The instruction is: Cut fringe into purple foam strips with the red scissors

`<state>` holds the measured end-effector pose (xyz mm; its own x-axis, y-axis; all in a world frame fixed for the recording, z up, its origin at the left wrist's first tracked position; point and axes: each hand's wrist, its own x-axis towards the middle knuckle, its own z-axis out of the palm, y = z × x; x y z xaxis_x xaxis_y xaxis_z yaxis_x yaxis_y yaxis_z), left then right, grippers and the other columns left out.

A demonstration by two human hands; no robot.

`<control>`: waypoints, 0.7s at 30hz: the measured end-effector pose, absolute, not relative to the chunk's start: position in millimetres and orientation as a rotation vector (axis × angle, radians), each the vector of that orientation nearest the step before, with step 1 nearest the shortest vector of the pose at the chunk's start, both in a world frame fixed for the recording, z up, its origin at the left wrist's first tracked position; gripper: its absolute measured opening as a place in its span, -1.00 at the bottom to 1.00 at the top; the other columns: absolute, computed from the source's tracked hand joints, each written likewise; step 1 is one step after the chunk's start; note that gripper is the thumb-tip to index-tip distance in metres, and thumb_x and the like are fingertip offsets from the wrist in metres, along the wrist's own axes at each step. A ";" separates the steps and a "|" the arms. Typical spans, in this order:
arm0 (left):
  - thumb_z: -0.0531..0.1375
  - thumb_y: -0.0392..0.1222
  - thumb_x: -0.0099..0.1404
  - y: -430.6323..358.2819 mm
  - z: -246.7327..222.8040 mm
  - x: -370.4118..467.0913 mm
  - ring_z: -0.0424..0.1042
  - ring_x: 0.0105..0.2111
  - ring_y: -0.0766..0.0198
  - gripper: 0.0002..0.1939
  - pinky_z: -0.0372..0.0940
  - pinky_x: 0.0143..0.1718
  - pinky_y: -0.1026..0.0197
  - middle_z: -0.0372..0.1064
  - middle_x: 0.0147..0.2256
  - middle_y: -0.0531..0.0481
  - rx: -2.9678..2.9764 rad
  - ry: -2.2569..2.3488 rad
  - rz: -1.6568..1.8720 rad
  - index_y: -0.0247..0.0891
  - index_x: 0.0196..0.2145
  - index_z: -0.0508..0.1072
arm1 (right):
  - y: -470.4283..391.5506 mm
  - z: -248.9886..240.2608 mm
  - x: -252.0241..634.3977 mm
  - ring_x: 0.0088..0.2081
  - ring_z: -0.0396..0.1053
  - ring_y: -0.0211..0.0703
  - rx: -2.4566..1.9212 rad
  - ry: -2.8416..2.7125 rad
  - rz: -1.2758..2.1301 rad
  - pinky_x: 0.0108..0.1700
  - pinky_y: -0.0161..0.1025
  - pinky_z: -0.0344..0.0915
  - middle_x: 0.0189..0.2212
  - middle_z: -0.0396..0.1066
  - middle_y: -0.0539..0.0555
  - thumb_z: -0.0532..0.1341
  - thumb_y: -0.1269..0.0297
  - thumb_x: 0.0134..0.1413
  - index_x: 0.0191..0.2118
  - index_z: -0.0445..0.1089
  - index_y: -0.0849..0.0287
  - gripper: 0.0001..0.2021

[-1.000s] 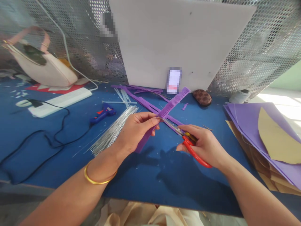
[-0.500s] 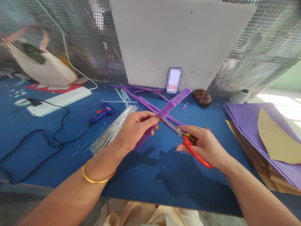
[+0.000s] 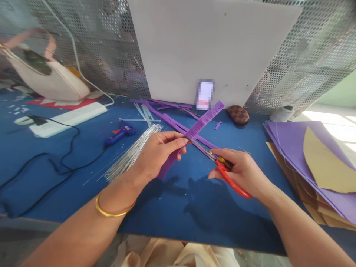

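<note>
My left hand [image 3: 164, 152] pinches a purple strip [image 3: 204, 120] between thumb and fingers. The strip's upper part slants up to the right and shows a row of small cuts along its edge; its lower part hangs below the hand. My right hand [image 3: 239, 167] is closed on the handles of red-handled scissors [image 3: 230, 181], whose blades reach the strip's edge beside my left fingertips. Behind the held strip, more purple strips [image 3: 167, 120] lie across the blue table [image 3: 172, 218].
Thin wires [image 3: 130, 155], a blue glue gun [image 3: 119, 133] and a white power strip [image 3: 69, 118] lie left, near a pale handbag [image 3: 58, 81]. A phone [image 3: 205, 94] leans on the white board [image 3: 189, 48]. A checkered pouch [image 3: 238, 115] and purple sheets [image 3: 292, 137] are right.
The free end of the purple strip has shifted slightly left and up. The scissor blades stay at its edge, and both hands hold nearly the same pose.
</note>
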<state>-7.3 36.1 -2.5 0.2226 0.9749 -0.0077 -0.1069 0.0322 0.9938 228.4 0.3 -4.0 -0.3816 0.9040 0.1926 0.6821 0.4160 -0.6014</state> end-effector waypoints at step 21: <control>0.35 -0.14 0.12 36.6 -3.9 -7.8 0.35 -0.61 0.43 -0.87 0.25 -0.53 0.38 0.45 -0.53 0.06 1.114 0.944 1.062 -0.24 -0.40 0.55 | 2.4 -3.9 230.4 -0.48 0.21 -0.25 -1.376 -2.142 0.639 -0.43 -0.35 0.22 -0.44 0.39 -0.01 0.35 -0.02 -0.04 -0.05 0.49 0.14 -0.54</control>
